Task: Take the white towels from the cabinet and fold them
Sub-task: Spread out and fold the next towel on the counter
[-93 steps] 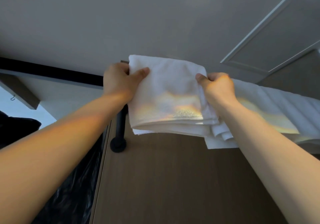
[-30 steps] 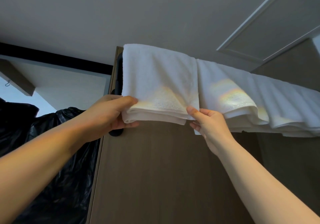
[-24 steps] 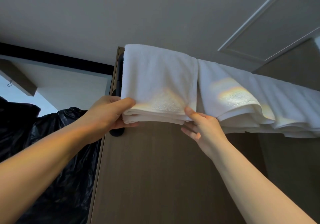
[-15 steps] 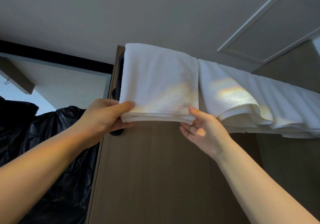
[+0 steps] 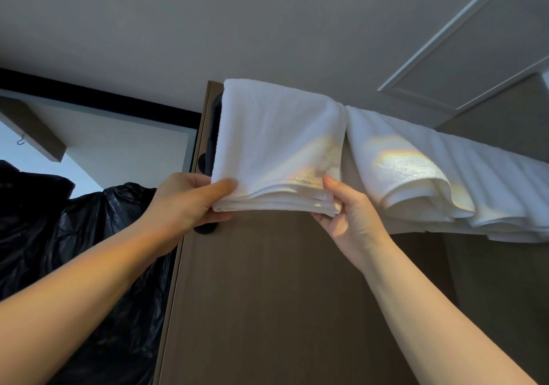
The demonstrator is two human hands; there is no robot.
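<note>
A folded white towel (image 5: pixel 276 138) hangs over the top edge of the brown cabinet door (image 5: pixel 267 295). My left hand (image 5: pixel 187 203) grips its lower left corner, thumb on the front face. My right hand (image 5: pixel 347 215) pinches the lower right corner from below, thumb on the front. A second white towel (image 5: pixel 430 173) hangs loosely over the same edge to the right, its folds bunched and uneven.
A black handle (image 5: pixel 209 152) runs down the door's left edge behind the towel. A black plastic bag (image 5: pixel 89 251) fills the lower left. The grey ceiling (image 5: pixel 267 28) with a white hatch panel (image 5: pixel 475 51) is overhead.
Both hands moved from the towel's upper part to its bottom hem. The right hand shifted left from under the second towel and took the first towel's right corner.
</note>
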